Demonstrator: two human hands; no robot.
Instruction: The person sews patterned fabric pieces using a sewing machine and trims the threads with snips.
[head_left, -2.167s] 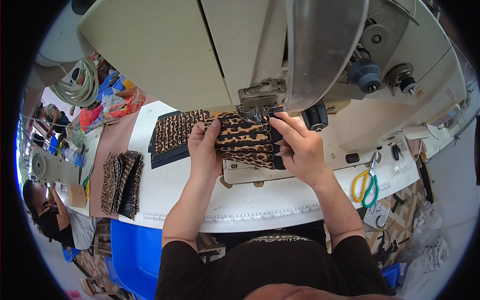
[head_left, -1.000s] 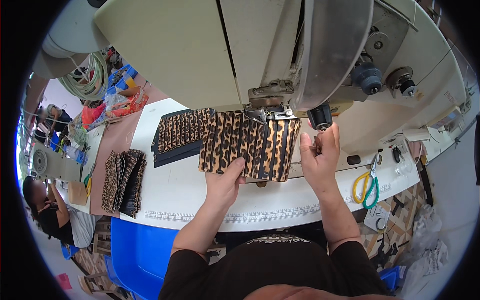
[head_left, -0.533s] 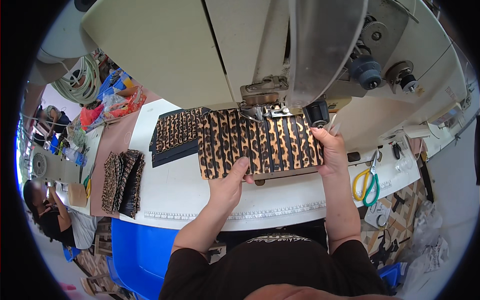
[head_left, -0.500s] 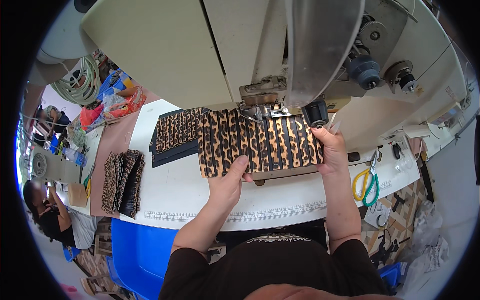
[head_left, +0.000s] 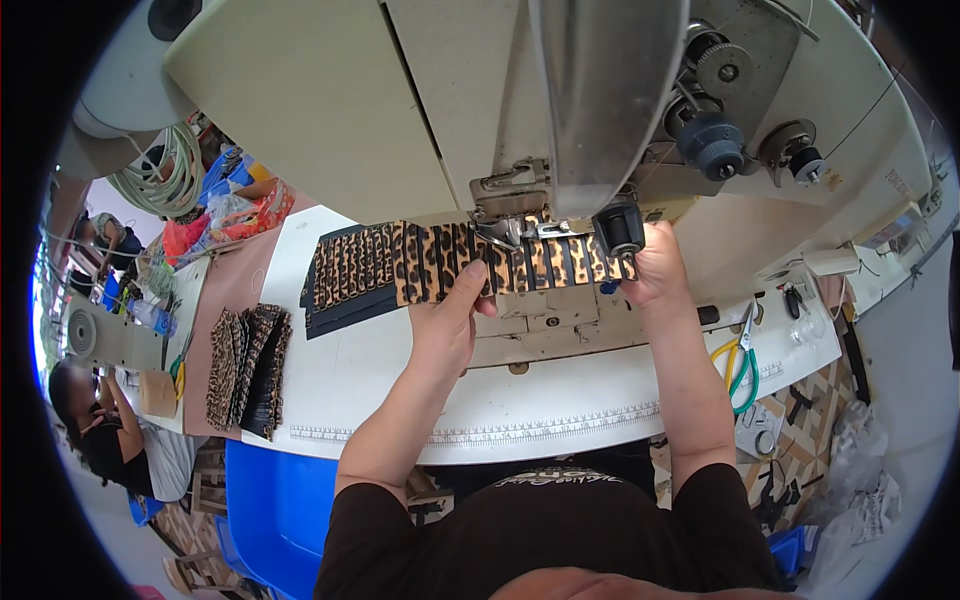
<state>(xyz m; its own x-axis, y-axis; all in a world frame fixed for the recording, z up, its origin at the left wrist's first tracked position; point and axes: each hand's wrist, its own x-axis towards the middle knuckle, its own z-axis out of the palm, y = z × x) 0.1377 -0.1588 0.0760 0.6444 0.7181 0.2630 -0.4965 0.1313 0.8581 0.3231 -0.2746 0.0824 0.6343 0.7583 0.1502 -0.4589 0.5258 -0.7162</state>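
Note:
A leopard-print fabric panel (head_left: 432, 262) with black stripes lies under the presser foot (head_left: 525, 232) of a sewing machine (head_left: 300, 110). My left hand (head_left: 447, 318) pinches its near edge, thumb on top and fingers underneath. At the panel's right end my right hand (head_left: 660, 270) is closed on the corner, partly behind a black round machine part. The panel's far edge is hidden beneath the machine head. Just left of the panel, a stack of similar striped pieces (head_left: 345, 270) rests on dark sheets.
More leopard-print pieces (head_left: 235, 365) stand bundled on the table's left side. A ruler strip (head_left: 480, 434) runs along the front edge. Yellow-and-green-handled scissors (head_left: 742, 360) lie right of my forearm. A blue bin (head_left: 270, 510) sits below; a co-worker (head_left: 110, 430) sits far left.
Both hands have pushed the panel away from me, farther under the machine head, so less of it shows. The machine bed in front of it has come into view.

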